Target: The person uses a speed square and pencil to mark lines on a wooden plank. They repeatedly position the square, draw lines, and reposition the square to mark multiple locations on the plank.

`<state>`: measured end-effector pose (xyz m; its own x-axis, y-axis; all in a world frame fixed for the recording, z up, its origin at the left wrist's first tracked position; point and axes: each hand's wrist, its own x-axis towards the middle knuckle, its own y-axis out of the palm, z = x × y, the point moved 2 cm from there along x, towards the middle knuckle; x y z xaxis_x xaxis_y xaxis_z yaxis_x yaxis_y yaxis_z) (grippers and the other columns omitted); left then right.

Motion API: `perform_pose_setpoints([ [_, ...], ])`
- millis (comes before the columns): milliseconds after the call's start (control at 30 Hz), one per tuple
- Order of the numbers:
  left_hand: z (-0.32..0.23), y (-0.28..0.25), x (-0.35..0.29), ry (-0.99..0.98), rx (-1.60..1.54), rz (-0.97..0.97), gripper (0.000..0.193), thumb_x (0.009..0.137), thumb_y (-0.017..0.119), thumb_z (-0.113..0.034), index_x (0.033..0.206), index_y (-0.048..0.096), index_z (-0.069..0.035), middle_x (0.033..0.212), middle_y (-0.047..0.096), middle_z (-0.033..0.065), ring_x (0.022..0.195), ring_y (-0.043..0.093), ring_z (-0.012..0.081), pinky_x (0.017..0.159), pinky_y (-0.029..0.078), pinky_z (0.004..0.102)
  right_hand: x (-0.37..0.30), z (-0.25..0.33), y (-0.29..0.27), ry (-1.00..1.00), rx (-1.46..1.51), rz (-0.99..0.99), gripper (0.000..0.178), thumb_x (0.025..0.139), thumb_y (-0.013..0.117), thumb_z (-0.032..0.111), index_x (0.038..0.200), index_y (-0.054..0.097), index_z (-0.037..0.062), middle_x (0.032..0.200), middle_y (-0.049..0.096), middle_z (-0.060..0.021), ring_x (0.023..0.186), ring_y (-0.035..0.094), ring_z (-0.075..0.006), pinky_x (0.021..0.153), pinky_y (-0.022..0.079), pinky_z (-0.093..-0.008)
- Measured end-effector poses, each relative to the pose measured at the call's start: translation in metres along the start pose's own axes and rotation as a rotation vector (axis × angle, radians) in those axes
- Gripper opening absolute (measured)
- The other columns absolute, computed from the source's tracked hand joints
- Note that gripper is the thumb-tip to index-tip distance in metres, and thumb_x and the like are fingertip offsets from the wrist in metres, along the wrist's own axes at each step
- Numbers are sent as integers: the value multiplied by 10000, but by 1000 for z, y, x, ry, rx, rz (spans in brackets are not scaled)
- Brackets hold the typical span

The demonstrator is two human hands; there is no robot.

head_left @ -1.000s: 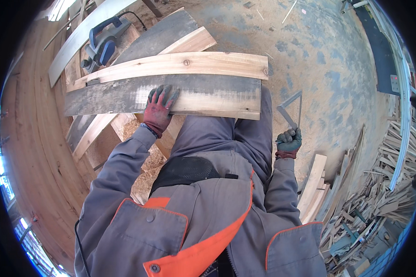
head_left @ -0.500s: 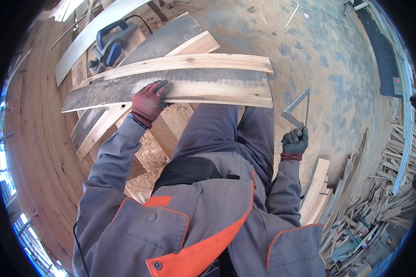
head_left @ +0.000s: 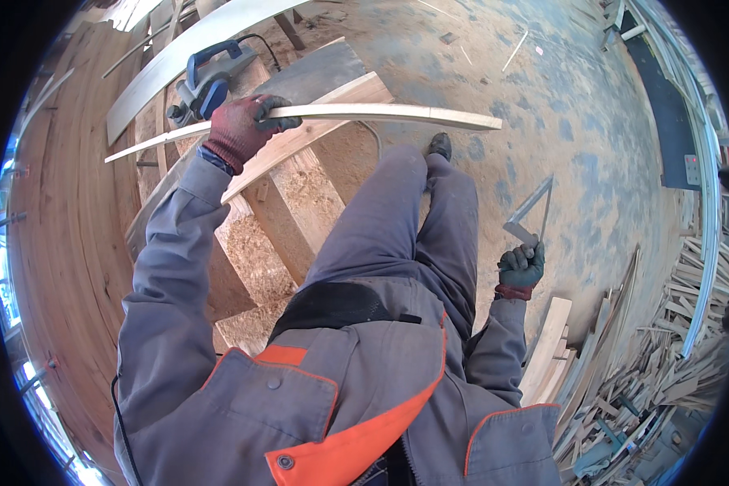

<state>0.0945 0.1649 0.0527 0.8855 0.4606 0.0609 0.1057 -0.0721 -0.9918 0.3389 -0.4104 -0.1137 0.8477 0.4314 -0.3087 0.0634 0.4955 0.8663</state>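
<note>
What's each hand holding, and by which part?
Left hand: wooden board, gripped by a long edge, left of its middle. Right hand: grey triangular frame, by its near corner.

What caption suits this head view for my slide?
Left hand grips a board, seen edge-on; right hand holds a grey triangle.

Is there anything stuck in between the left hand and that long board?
Only the glove. The left hand grips the long board, and nothing else visible comes between them. The right hand is off to the side, holding a metal triangle.
</note>
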Motion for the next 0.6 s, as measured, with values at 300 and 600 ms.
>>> perform_pose_setpoints([
  [300,27,-13,23,62,149,-67,613,757,833,-342,1301,681,-104,1073,745,154,979,723,350,858,591,446,-4,6,0,17,27,99,387,1134,477,316,1298,642,6,798,620,-11,506,438,-79,460,361,-260],
  [600,9,-3,34,250,-57,40,485,750,799,-281,1177,731,-62,880,748,178,833,715,405,757,566,465,-8,11,6,30,68,103,387,1140,464,322,1248,637,-7,797,604,-16,516,452,-84,464,377,-256],
])
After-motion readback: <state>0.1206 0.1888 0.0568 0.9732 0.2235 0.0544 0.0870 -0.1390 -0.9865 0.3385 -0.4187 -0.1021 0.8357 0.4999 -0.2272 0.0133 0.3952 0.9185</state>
